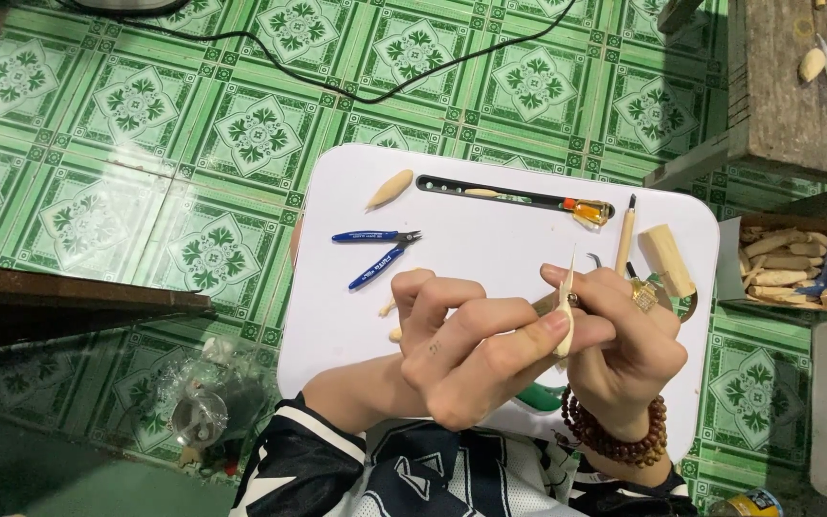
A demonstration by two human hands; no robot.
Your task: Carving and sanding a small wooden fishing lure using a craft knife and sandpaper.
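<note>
Pale carved piece (565, 321) probably wood; tray (490, 249) smooth white plastic.

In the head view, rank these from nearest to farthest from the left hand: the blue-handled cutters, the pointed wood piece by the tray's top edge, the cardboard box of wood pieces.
1. Blue-handled cutters, just up-left of the left hand, on the white tray.
2. Pointed wood piece, farther up the tray.
3. Cardboard box of wood pieces, far right, off the tray.

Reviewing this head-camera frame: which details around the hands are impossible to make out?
- Head view: the tool in the right hand is covered by fingers.
- Lower end of the pale carved piece hides behind the left hand.
- Green object on the white tray: mostly hidden under the wrists.
</note>
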